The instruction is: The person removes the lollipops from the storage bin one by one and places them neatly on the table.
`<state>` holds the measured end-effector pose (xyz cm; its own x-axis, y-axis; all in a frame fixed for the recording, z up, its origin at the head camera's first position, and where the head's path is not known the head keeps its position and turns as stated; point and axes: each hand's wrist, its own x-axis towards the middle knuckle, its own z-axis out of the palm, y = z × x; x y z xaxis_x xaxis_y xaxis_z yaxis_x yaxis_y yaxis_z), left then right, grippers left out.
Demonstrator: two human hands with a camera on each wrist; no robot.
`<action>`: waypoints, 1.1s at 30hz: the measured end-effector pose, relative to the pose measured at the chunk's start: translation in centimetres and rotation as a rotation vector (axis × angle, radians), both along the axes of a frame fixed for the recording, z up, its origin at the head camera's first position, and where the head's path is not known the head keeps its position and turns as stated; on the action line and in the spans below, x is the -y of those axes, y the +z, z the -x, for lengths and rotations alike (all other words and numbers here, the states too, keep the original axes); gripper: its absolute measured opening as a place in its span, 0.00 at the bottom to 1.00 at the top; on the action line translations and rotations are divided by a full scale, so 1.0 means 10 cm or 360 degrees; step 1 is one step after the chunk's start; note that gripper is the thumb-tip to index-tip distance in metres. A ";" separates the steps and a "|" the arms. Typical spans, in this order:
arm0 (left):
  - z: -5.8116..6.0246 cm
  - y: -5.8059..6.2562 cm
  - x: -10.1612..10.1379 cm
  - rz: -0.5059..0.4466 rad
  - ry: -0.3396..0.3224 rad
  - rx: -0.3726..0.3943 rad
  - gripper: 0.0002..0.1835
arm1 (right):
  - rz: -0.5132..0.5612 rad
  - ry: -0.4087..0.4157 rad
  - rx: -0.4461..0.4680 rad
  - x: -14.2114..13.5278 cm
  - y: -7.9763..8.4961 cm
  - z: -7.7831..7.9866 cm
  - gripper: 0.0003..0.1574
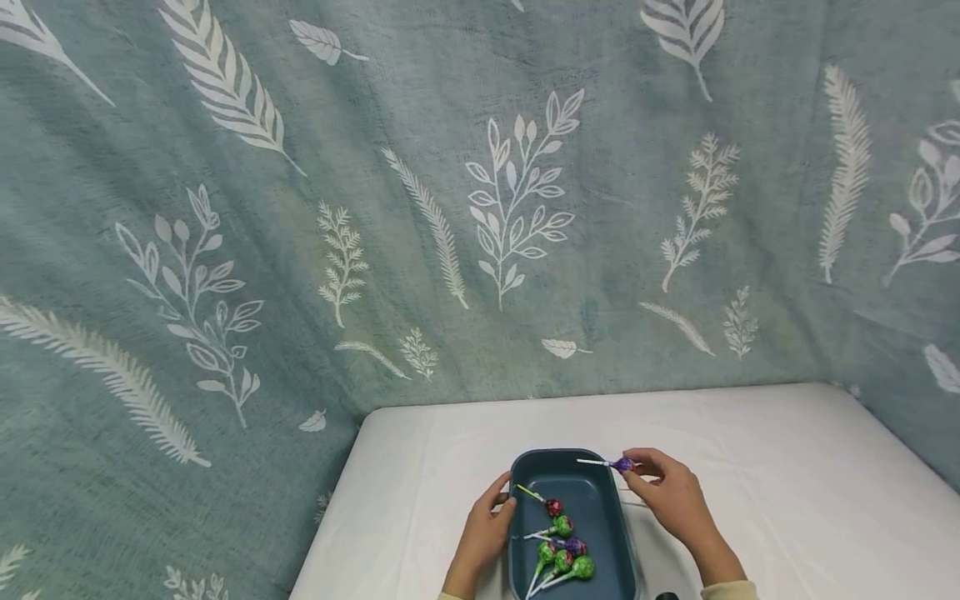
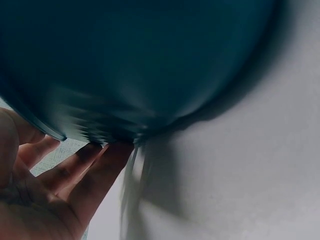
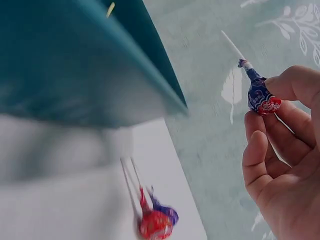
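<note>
A dark blue tray [image 1: 626, 550] stands on the white table with several wrapped lollipops in it. My left hand [image 1: 483, 529] holds the tray's left side, thumb at the rim and fingers against the outer wall. Above the tray's far right corner, my right hand [image 1: 671, 492] pinches a purple lollipop [image 3: 259, 95] by its wrapped head, its white stick pointing left over the tray. Inside lie a red lollipop [image 1: 553, 507] with a yellow stick, another purple lollipop [image 1: 575, 547] and several green lollipops [image 1: 583, 567]. The left wrist view shows the tray wall [image 2: 135, 60] from outside.
Beside the tray, a red lollipop [image 3: 156, 225] and a purple lollipop [image 3: 167, 212] lie on the table [image 1: 420, 467]. A small black object [image 1: 666, 596] is cut off at the bottom edge. A leaf-patterned green cloth [image 1: 525, 350] hangs behind the table.
</note>
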<state>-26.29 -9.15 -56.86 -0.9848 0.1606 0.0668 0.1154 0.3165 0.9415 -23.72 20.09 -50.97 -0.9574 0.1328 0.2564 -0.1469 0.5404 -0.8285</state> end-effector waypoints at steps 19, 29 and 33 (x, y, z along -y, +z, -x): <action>0.01 -0.03 0.00 -0.0003 0.0019 0.0004 0.24 | -0.0126 -0.0172 0.0128 -0.41 -0.25 -0.14 0.23; 0.01 -0.03 0.00 -0.0048 0.0003 0.0010 0.25 | -0.0199 -0.0147 0.0250 -0.53 -0.45 -0.15 0.23; 0.01 -0.03 0.01 -0.0041 0.0004 0.0011 0.25 | -0.0209 -0.0140 0.0294 -0.55 -0.55 -0.14 0.23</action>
